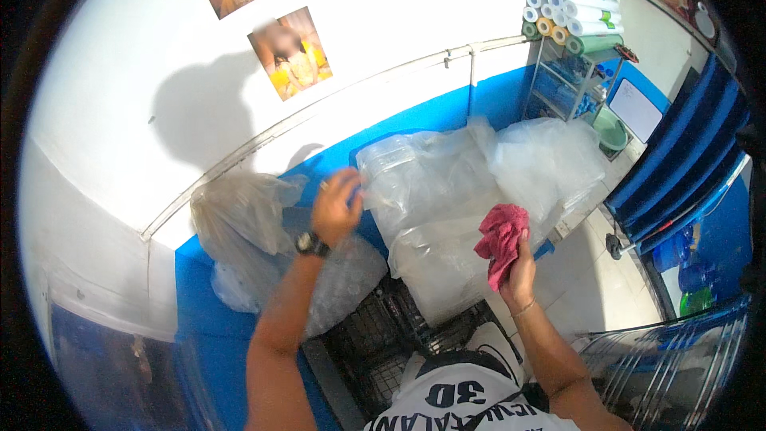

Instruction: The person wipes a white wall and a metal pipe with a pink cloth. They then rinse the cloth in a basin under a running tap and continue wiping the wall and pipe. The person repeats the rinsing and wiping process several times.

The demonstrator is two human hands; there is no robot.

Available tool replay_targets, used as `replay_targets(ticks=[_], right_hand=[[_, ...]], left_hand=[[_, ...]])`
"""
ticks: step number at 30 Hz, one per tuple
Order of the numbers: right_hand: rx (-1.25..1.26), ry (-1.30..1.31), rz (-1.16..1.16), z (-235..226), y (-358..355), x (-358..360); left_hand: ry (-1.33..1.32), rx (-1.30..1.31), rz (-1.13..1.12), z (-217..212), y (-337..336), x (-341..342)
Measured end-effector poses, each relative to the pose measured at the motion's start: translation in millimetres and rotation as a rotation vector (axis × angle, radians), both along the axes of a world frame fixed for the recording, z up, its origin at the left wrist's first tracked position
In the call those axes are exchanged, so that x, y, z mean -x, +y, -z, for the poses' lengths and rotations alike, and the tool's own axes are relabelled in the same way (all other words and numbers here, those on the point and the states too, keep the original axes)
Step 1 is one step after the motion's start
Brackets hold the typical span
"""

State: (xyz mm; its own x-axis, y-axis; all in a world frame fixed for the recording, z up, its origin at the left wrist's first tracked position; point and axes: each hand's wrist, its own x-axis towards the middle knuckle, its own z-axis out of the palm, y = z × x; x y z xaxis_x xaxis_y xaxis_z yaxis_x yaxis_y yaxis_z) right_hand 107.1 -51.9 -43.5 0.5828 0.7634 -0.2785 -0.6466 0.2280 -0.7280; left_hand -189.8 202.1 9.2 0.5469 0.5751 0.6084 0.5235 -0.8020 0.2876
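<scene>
My right hand [523, 270] is closed round a crumpled dark red cloth [503, 241], held up above the floor at the right of the plastic-wrapped stack. My left hand [337, 207], with a dark watch [312, 244] on its wrist, is raised at the left edge of that stack. Its fingers are smeared by motion, and I cannot tell whether they touch the plastic. The stack [435, 183] is covered in clear, wrinkled sheeting; what lies under it is hard to make out.
Clear plastic bags [239, 215] bulge at the left by the blue wall band. Black crates [383, 327] stand just before me. At the far right are a metal shelf [562, 84] with white rolls [586, 8] on top, a green basin [610, 129] and dark blue padded panels [686, 160].
</scene>
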Motion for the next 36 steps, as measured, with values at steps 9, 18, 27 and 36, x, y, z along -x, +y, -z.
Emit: replay_targets(ticks=[9, 18, 27, 36], right_hand=[[-0.212, -0.014, -0.045, -20.3, 143.9, -10.1], [-0.256, -0.606, 0.222, -70.8, 379.3, -47.1], [0.191, -1.098, 0.522, -66.4, 490.7, -15.3], [-0.122, -1.688, 0.058, -49.1, 452.8, 76.9]], left_hand=[[-0.041, -0.763, -0.524, -155.4, 183.6, 83.9], [0.204, -0.924, -0.619, -246.4, 261.7, 122.1], [0.128, -1.057, -0.529, -240.3, 277.6, 131.7], [0.085, -1.045, -0.493, -244.1, 272.6, 126.8]])
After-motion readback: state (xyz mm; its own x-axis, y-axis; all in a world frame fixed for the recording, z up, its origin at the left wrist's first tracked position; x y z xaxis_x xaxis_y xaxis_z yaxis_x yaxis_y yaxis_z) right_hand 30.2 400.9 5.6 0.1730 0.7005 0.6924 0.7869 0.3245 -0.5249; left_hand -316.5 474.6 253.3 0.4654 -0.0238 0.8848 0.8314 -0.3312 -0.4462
